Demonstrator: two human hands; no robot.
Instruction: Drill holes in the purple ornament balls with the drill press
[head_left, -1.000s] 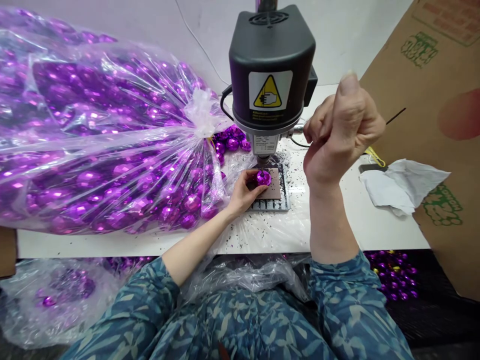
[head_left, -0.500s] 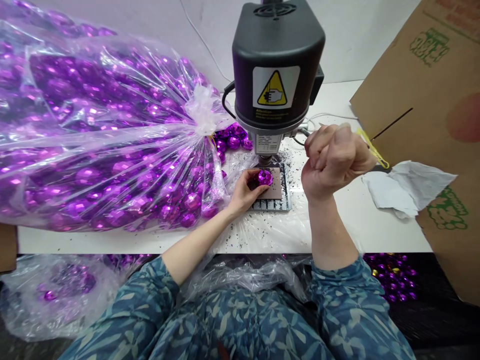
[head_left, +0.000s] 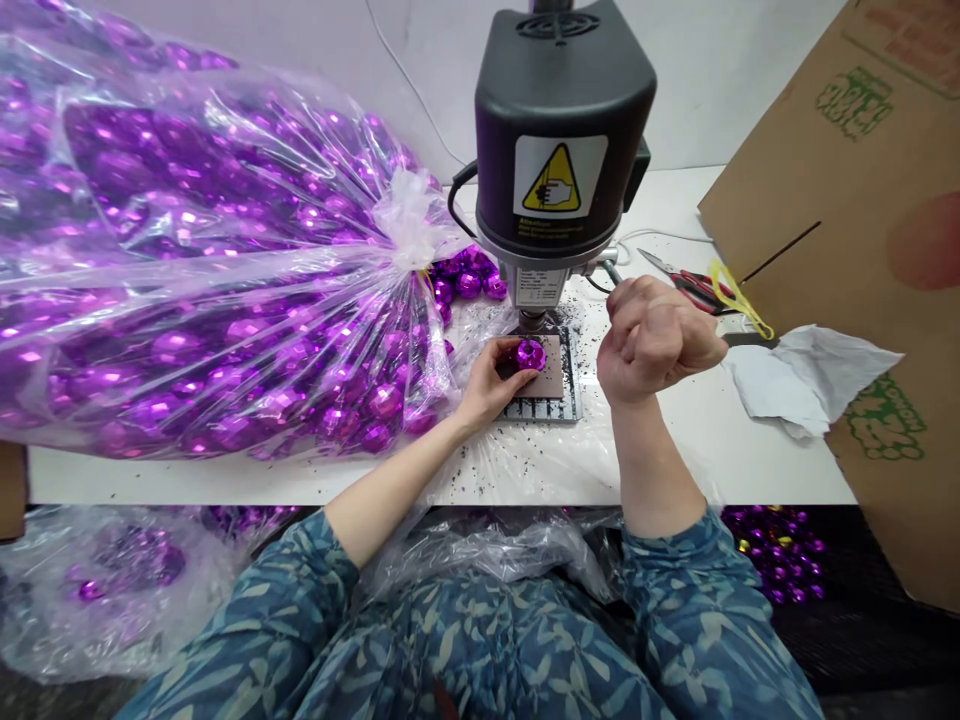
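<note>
A shiny purple faceted ball (head_left: pixel 531 355) rests on a small brown board (head_left: pixel 551 378), pinched at its left side by the thumb and fingers of my left hand (head_left: pixel 493 382). Under the board lies a slotted metal base plate (head_left: pixel 576 408). Directly above is a black bench drill press (head_left: pixel 566 120) with a yellow warning label; its chuck comes down close behind the ball. My right hand (head_left: pixel 654 338) is a raised fist to the right of the machine, closed around the lever (head_left: pixel 612 271), whose grip end is hidden in the fingers.
A large clear bag of purple balls (head_left: pixel 225 290) fills the left side, with loose balls (head_left: pixel 470 285) by its knot. Red-handled pliers (head_left: pixel 686 285), a yellow loop (head_left: pixel 739 300) and crumpled white paper (head_left: pixel 817 380) lie at right, before a cardboard box (head_left: pixel 840 220). Dark shavings surround the plate.
My right fist has come a little lower and to the left, uncovering the red-handled pliers behind it. My left hand and the ball have stayed in place.
</note>
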